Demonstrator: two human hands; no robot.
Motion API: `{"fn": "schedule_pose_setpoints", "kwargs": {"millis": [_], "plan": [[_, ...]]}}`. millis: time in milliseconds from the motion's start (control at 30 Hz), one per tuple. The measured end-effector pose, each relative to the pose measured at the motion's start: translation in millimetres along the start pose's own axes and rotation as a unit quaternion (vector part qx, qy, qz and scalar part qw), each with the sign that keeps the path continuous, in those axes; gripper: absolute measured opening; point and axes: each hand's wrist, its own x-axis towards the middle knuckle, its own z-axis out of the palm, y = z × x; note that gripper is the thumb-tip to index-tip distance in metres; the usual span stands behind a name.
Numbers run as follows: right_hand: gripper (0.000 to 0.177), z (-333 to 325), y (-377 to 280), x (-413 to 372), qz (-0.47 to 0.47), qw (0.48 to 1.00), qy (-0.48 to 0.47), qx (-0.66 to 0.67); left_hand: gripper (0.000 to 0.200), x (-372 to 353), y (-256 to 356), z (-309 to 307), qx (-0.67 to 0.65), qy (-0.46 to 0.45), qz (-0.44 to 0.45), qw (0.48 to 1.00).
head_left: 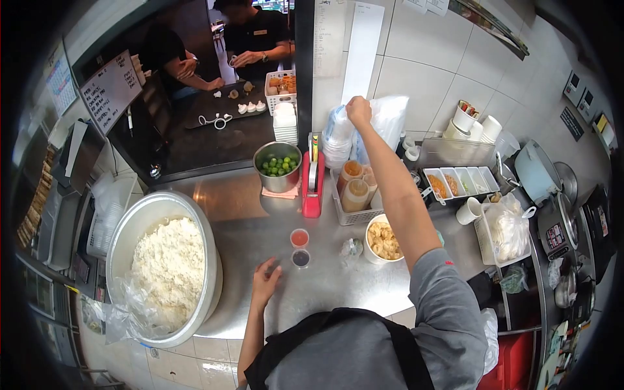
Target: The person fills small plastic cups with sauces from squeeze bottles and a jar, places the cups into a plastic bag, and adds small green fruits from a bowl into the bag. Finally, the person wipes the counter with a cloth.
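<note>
My right hand (359, 112) reaches far forward, fingers closed at the top of the stacked plastic lids and bags (339, 133) by the wall; what the fingers hold is too small to make out. Low over the steel counter (260, 244), my left hand (266, 278) has its fingers apart and holds nothing. Just beyond it stand a small cup of red sauce (299, 238) and a small cup of dark sauce (301, 259). A white tub of yellowish food pieces (383, 241) sits under my right arm, with a small clear plastic bag (351, 247) on its left.
At left stands a big tub of rice (169, 266). A pot of green limes (278, 162), a red tape dispenser (312, 188) and a basket of sauce bottles (356, 195) line the back. Condiment trays (458, 182) are at right. Two people (257, 49) work beyond the opening.
</note>
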Motion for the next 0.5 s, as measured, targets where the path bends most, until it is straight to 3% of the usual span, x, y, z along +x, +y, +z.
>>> {"fn": "schedule_pose_setpoints", "kwargs": {"millis": [167,267,300,333,500], "plan": [[0.023,-38,-24,16,-0.045,0.998,-0.028,0.036,0.035,-4,2,-17,0.01,-0.001,0.025,1.0],[0.056,-13,-17,12,-0.098,0.989,-0.067,-0.086,0.032,-7,4,-16,-0.006,-0.007,0.023,1.0],[0.082,-19,-20,-5,-0.091,0.982,-0.126,-0.108,0.032,-6,5,-14,-0.013,-0.008,0.026,1.0],[0.086,-8,-12,-3,-0.093,0.959,-0.222,-0.153,0.031,-5,4,-12,-0.013,-0.016,0.028,0.999],[0.064,-12,6,23,-0.303,0.855,-0.332,-0.259,0.032,-12,4,-10,-0.032,-0.029,0.019,0.999]]}}
